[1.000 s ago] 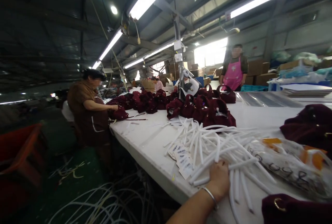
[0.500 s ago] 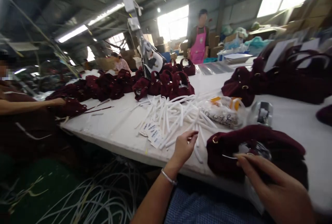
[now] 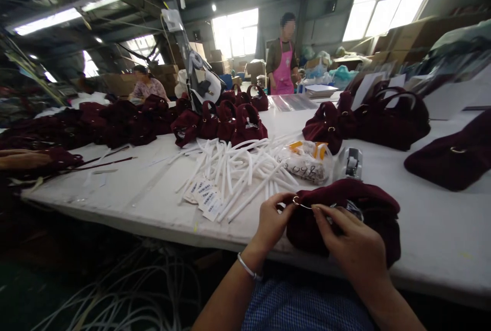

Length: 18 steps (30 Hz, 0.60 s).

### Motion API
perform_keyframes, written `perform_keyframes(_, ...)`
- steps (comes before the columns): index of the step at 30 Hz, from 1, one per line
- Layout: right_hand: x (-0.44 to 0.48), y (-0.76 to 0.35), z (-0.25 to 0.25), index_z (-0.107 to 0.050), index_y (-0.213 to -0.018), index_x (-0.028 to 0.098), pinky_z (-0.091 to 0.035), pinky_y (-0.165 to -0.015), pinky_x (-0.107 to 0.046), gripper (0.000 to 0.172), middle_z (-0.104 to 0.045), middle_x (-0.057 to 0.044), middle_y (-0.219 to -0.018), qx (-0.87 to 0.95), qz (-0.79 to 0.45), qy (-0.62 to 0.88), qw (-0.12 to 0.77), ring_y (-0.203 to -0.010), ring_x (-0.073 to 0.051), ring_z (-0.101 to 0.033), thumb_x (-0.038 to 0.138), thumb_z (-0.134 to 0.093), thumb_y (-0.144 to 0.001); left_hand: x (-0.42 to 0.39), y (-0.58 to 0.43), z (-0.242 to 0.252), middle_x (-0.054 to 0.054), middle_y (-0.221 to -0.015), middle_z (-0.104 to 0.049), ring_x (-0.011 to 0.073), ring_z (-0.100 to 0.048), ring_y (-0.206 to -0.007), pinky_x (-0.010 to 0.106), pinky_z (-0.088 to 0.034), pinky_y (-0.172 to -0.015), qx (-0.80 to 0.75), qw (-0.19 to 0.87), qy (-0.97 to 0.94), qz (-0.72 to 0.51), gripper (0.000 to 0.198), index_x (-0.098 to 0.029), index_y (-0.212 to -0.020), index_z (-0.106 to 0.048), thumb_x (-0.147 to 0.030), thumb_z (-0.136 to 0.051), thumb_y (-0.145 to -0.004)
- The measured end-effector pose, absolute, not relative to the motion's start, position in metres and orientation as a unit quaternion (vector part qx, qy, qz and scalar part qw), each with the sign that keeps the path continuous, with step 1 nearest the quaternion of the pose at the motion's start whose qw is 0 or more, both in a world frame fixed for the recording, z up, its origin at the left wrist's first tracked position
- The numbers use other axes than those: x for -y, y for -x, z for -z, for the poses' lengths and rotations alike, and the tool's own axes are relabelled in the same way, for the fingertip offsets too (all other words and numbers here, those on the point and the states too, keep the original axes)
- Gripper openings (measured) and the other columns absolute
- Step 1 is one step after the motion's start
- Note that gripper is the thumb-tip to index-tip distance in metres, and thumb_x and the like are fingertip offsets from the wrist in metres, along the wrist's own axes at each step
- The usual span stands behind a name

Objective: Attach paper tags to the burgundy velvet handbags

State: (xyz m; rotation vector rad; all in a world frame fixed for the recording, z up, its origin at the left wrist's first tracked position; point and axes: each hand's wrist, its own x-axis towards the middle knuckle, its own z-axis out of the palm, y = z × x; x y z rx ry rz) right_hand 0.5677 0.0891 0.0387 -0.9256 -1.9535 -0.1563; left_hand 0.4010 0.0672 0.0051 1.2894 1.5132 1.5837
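A dark red fabric handbag (image 3: 307,234) lies on the white table in front of me. My left hand (image 3: 273,221), with a silver bangle at the wrist, is closed in a pinch at the small gold ring (image 3: 296,200) on the bag's left end. Between thumb and forefinger, my right hand (image 3: 355,241) grips a thin white cord (image 3: 306,206) just above the bag. The cord's free end reaches towards the ring; whether it passes through cannot be made out. Clear plastic (image 3: 355,210) shows in the bag's opening, partly behind my right hand.
White tubes (image 3: 249,167) and printed tags (image 3: 210,200) lie left of the bag. Behind it are a filled plastic bag (image 3: 307,167) and a clear-cased object (image 3: 351,163). More handbags (image 3: 391,121) stand around. A co-worker's hand (image 3: 25,159) is at far left; a person in a pink apron (image 3: 284,70) stands behind.
My left hand has moved from beside the handbag to its gold ring and pinches there. My right hand has brought the cord left, close to the ring. The view has turned slightly right.
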Motion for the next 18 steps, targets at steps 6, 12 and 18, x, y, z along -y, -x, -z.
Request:
perform_keyframes(6, -0.091, -0.555, -0.04, -0.077, -0.095, 0.021, -0.043, -0.054, -0.026, 0.034, -0.076, 0.002, -0.086, 0.792, 0.127, 0.408, 0.435, -0.065, -0.016, -0.071, 0.041, -0.051, -0.102, -0.068, -0.401, -0.004, 0.006, -0.1, -0.077, 0.0209, -0.07, -0.095, 0.026, -0.051, -0.074, -0.532, 0.349, -0.456, -0.623, 0.022, -0.019, -0.104, -0.075, -0.03, -0.071, -0.084)
perform_keyframes(12, -0.094, -0.543, -0.039, -0.078, -0.093, 0.023, -0.042, -0.05, -0.028, 0.034, -0.077, 0.0, -0.081, 0.791, 0.135, 0.457, 0.383, -0.059, -0.019, -0.07, 0.041, -0.051, -0.099, -0.069, -0.4, -0.004, 0.007, -0.101, -0.077, 0.0208, -0.07, -0.095, 0.026, -0.052, -0.074, -0.519, 0.361, -0.448, -0.632, 0.023, -0.019, -0.104, -0.075, -0.025, -0.071, -0.083)
perform_keyframes(18, -0.097, -0.535, -0.039, -0.078, -0.094, 0.024, -0.042, -0.049, -0.028, 0.021, -0.077, -0.001, -0.08, 0.805, 0.109, 0.483, 0.328, -0.062, -0.022, -0.071, 0.036, -0.061, -0.093, -0.074, -0.402, -0.004, 0.007, -0.095, -0.078, 0.0208, -0.072, -0.091, 0.027, -0.054, -0.076, -0.516, 0.345, -0.431, -0.654, 0.02, -0.018, -0.1, -0.076, -0.024, -0.072, -0.081)
